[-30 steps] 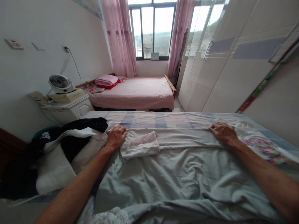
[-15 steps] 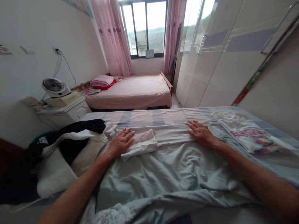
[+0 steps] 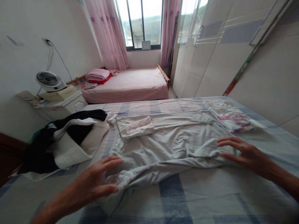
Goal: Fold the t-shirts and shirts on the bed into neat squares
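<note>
A pale grey-green garment (image 3: 168, 143) with lace at one corner lies spread across the bed, its far edge folded over. On its far left part rests a small pink-and-white lacy folded cloth (image 3: 140, 127). My left hand (image 3: 100, 177) is at the lace trim (image 3: 123, 179) near the garment's front left corner, thumb and fingers apart. Over the garment's right end is my right hand (image 3: 243, 152), its fingers also apart. Neither hand grips anything; whether the fingertips touch the fabric I cannot tell.
A heap of black and white clothes (image 3: 77, 137) lies to the left. A folded white T-shirt (image 3: 233, 118) with a colourful print lies at the far right. Beyond are a pink bed (image 3: 130, 85), a fan (image 3: 50, 81) on a cabinet, and a wardrobe (image 3: 205, 59).
Both hands have lifted off the garment's far part and drawn back toward me, to its near corners. The view has tilted down slightly. The small lacy cloth stays on the garment.
</note>
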